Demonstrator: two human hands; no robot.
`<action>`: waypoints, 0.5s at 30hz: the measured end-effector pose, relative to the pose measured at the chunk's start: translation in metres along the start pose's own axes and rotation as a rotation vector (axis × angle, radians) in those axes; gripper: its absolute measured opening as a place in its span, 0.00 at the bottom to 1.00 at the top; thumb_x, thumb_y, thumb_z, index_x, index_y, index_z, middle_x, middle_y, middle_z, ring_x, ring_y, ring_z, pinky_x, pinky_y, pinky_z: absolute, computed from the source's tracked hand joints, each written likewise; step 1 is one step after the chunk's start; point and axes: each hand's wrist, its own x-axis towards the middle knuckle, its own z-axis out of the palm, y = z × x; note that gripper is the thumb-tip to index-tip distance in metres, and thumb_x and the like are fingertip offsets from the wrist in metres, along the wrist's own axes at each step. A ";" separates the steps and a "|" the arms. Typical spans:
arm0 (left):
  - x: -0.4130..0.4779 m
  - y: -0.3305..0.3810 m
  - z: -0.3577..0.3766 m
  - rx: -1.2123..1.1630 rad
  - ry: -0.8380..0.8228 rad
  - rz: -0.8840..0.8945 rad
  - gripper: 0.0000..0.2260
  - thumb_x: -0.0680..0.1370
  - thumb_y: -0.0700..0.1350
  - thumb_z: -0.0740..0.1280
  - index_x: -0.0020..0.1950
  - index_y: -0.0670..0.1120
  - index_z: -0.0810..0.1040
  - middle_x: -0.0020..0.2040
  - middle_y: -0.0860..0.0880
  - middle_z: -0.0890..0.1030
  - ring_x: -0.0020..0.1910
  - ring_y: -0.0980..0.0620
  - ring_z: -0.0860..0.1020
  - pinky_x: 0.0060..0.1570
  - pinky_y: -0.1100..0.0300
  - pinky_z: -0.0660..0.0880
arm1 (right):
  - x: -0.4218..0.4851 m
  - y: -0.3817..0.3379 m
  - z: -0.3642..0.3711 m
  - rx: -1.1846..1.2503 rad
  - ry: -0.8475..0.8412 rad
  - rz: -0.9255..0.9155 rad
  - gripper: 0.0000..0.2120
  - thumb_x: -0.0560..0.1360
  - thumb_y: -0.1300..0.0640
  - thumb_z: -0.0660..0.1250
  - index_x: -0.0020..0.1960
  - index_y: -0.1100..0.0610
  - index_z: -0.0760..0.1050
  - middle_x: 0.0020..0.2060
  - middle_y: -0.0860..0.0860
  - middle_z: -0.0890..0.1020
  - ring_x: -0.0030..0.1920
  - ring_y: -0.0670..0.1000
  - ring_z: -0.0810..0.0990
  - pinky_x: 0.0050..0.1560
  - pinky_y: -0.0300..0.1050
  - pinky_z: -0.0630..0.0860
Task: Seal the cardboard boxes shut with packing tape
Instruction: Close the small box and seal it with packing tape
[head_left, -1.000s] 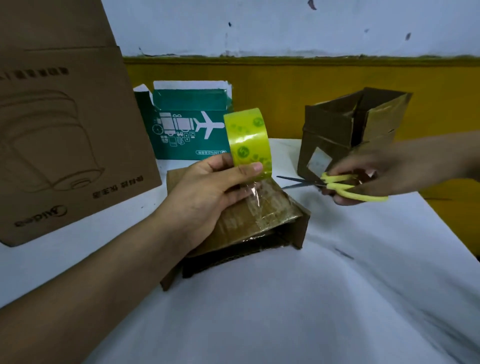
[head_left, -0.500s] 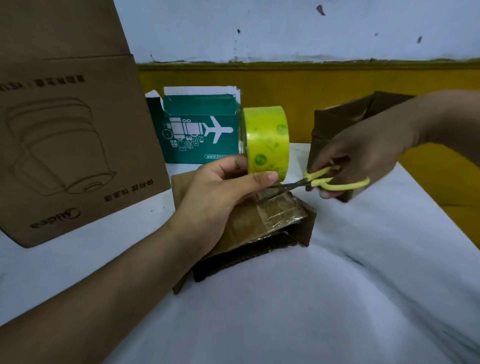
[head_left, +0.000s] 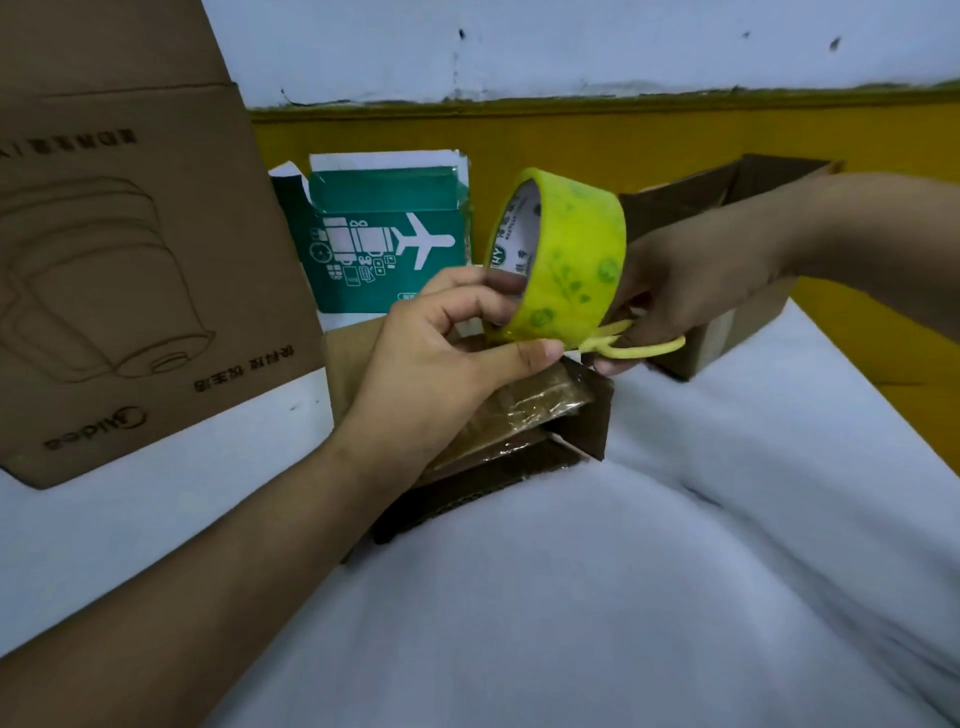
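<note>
The big cardboard box (head_left: 130, 270) bears "Midea", printed upside down; other lettering is illegible.

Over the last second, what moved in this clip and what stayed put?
The right hand brought the yellow scissors in from the right until they sit just behind the tape roll, blades now hidden. The left hand kept hold of the roll and tilted it, so its core now shows. The small box under the roll, the green box and the big carton stayed put.

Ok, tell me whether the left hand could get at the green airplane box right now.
Probably not: the left hand is gripping the tape roll, though the green airplane box stands open just behind it.
</note>
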 end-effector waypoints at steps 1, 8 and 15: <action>0.002 -0.001 -0.002 0.000 0.014 0.000 0.12 0.61 0.50 0.80 0.40 0.48 0.85 0.58 0.52 0.81 0.61 0.55 0.78 0.58 0.60 0.77 | 0.000 0.000 0.002 0.068 -0.013 -0.038 0.24 0.58 0.25 0.68 0.46 0.38 0.84 0.42 0.40 0.85 0.44 0.41 0.79 0.50 0.48 0.78; 0.007 -0.003 -0.008 -0.073 0.156 -0.068 0.17 0.62 0.55 0.80 0.47 0.50 0.87 0.56 0.50 0.84 0.61 0.47 0.80 0.63 0.45 0.75 | 0.000 0.008 0.013 0.039 0.178 -0.090 0.06 0.71 0.40 0.70 0.42 0.38 0.84 0.35 0.43 0.84 0.34 0.45 0.78 0.38 0.45 0.75; 0.017 0.004 -0.020 -0.596 0.258 -0.230 0.10 0.74 0.38 0.71 0.55 0.42 0.81 0.56 0.45 0.85 0.57 0.50 0.83 0.60 0.55 0.79 | -0.017 0.033 0.052 -0.223 0.583 -0.017 0.14 0.75 0.42 0.57 0.48 0.46 0.78 0.38 0.45 0.78 0.43 0.45 0.71 0.42 0.51 0.73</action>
